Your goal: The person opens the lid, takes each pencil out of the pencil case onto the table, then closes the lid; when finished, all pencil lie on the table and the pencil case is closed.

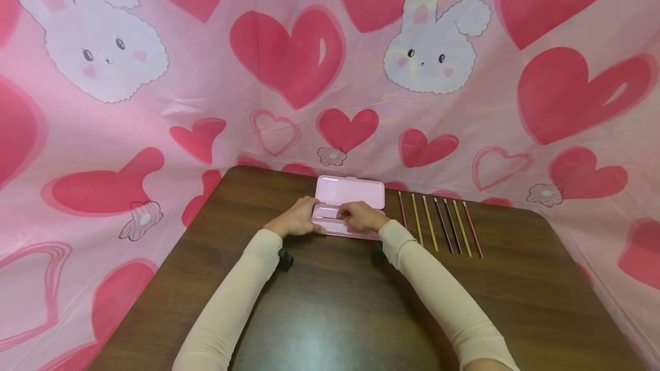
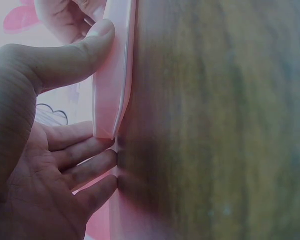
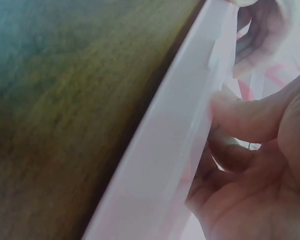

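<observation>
A pink pencil case point(image 1: 349, 192) lies on the table with its lid raised at the back. My left hand point(image 1: 300, 217) grips the left end of the case; in the left wrist view the thumb point(image 2: 101, 33) presses the front edge and the fingers spread around the end and behind it. My right hand point(image 1: 358, 215) reaches into the case near its middle, fingers bent downward. Seen from the right wrist, the right thumb point(image 3: 247, 117) and curled fingers are just behind the front wall point(image 3: 157, 135), which hides the fingertips; I cannot tell what they hold.
Several pencils lie side by side to the right of the case, among them a yellow pencil point(image 1: 430, 225) and a red pencil point(image 1: 472, 231). The brown wooden table point(image 1: 319, 308) meets a pink cloth backdrop point(image 1: 356, 85) with hearts and rabbits behind it.
</observation>
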Motion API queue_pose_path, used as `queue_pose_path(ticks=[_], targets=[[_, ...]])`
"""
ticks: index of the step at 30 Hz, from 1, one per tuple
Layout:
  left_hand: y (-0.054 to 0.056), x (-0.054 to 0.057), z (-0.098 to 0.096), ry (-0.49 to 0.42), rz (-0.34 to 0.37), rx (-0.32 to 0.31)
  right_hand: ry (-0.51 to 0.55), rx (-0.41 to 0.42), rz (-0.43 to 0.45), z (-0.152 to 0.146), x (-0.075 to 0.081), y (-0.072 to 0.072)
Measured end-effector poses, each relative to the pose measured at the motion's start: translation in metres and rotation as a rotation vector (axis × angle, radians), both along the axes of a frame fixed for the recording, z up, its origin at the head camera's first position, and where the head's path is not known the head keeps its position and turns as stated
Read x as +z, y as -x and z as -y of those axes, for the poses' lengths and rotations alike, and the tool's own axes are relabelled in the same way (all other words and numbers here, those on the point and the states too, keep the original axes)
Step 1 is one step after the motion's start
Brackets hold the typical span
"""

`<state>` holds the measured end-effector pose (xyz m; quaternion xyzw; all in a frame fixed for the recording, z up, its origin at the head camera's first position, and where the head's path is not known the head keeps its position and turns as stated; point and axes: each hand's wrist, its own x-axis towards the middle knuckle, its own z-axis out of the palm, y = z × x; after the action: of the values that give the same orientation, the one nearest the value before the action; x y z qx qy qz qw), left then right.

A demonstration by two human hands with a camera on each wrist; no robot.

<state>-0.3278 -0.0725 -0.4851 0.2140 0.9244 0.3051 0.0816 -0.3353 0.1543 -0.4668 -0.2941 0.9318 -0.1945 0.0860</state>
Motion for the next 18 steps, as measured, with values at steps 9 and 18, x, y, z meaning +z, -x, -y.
queue_pose_path(ticks=[9,18], targets=[[0.0,0.0,0.0,0.005,0.001,0.007,0.035,-0.035,-0.033,-0.001,0.002,0.004],[0.0,-0.002,-0.001,0.003,-0.006,0.005,0.317,-0.208,-0.164,-0.012,0.018,0.003]])
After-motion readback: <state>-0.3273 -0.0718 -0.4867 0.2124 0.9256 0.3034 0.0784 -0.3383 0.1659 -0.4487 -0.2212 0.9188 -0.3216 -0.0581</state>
